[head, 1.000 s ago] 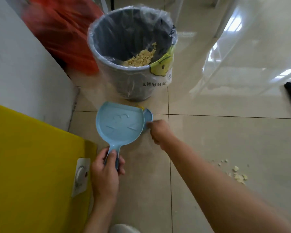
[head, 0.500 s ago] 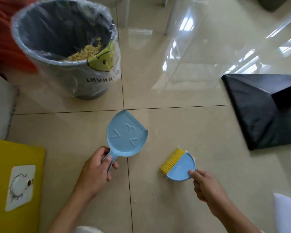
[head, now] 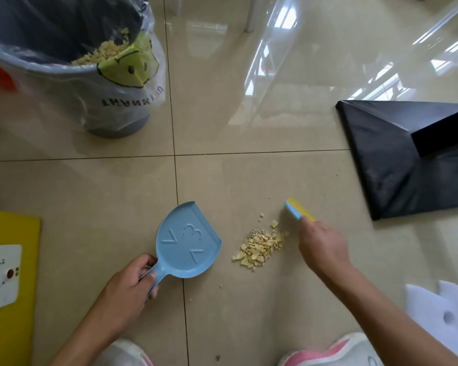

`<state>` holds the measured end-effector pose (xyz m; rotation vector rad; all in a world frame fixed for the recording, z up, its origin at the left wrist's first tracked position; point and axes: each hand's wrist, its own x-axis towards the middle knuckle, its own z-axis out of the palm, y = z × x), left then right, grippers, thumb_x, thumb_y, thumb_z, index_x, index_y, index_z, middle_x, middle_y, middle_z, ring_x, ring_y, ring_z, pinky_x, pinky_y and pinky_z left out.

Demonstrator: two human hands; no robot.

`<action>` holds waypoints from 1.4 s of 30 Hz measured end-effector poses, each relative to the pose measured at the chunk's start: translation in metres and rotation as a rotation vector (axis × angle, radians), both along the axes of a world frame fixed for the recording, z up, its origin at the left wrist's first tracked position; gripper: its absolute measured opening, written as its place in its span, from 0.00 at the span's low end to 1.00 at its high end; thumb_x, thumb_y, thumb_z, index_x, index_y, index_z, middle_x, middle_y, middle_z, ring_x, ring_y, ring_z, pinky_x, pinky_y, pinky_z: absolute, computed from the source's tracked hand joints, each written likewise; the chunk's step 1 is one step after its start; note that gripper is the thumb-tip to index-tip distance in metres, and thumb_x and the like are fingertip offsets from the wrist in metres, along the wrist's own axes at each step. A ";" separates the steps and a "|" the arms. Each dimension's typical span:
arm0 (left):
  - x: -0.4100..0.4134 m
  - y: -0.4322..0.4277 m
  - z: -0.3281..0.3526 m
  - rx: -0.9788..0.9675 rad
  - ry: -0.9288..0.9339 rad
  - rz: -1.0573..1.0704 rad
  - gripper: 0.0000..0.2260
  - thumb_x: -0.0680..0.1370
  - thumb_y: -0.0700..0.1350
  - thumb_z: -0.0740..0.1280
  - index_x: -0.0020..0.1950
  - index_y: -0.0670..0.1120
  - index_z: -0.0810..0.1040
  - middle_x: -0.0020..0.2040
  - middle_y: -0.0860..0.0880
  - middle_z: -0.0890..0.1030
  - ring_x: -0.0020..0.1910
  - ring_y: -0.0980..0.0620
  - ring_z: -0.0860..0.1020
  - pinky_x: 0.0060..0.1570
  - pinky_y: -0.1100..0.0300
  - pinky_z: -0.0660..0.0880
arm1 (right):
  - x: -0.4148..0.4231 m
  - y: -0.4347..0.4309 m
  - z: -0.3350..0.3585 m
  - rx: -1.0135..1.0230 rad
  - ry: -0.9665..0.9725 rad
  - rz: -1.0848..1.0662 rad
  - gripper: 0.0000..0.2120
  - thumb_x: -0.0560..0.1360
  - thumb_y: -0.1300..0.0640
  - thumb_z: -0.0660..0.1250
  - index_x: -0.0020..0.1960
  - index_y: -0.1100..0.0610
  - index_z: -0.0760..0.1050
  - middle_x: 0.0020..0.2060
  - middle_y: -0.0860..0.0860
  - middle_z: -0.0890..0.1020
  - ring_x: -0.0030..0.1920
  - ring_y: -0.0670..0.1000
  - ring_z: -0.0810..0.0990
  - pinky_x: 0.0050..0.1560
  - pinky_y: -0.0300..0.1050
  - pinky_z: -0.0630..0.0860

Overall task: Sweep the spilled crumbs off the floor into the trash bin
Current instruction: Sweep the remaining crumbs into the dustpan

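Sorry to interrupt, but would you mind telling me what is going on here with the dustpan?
A person is cleaning crumbs off a tiled floor. The left hand holds a blue dustpan by its handle, its open edge facing a small pile of crumbs. The right hand holds a small blue brush with yellow bristles on the far side of the pile. The pan looks empty. A lined trash bin up the floor already has crumbs inside.
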<state>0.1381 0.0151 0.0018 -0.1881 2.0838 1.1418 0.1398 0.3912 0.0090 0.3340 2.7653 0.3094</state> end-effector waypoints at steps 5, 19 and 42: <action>0.002 0.006 -0.001 0.020 0.001 -0.010 0.12 0.82 0.41 0.60 0.46 0.57 0.74 0.30 0.50 0.79 0.26 0.56 0.70 0.36 0.56 0.69 | 0.021 -0.076 -0.002 -0.120 -0.044 0.112 0.17 0.52 0.67 0.76 0.39 0.59 0.78 0.19 0.53 0.73 0.15 0.59 0.68 0.26 0.39 0.39; 0.003 0.010 0.004 0.042 -0.016 0.030 0.07 0.83 0.42 0.60 0.50 0.48 0.78 0.30 0.51 0.79 0.25 0.57 0.70 0.35 0.56 0.70 | -0.087 -0.013 -0.010 -0.255 0.225 0.067 0.19 0.83 0.55 0.56 0.73 0.47 0.68 0.49 0.60 0.82 0.45 0.64 0.81 0.40 0.52 0.75; -0.011 -0.002 0.014 0.253 0.063 0.434 0.06 0.84 0.35 0.59 0.51 0.37 0.75 0.33 0.41 0.73 0.22 0.54 0.65 0.20 0.65 0.63 | 0.054 -0.150 0.025 -1.132 -0.237 -0.300 0.12 0.77 0.53 0.67 0.41 0.59 0.81 0.26 0.45 0.72 0.27 0.42 0.68 0.30 0.43 0.65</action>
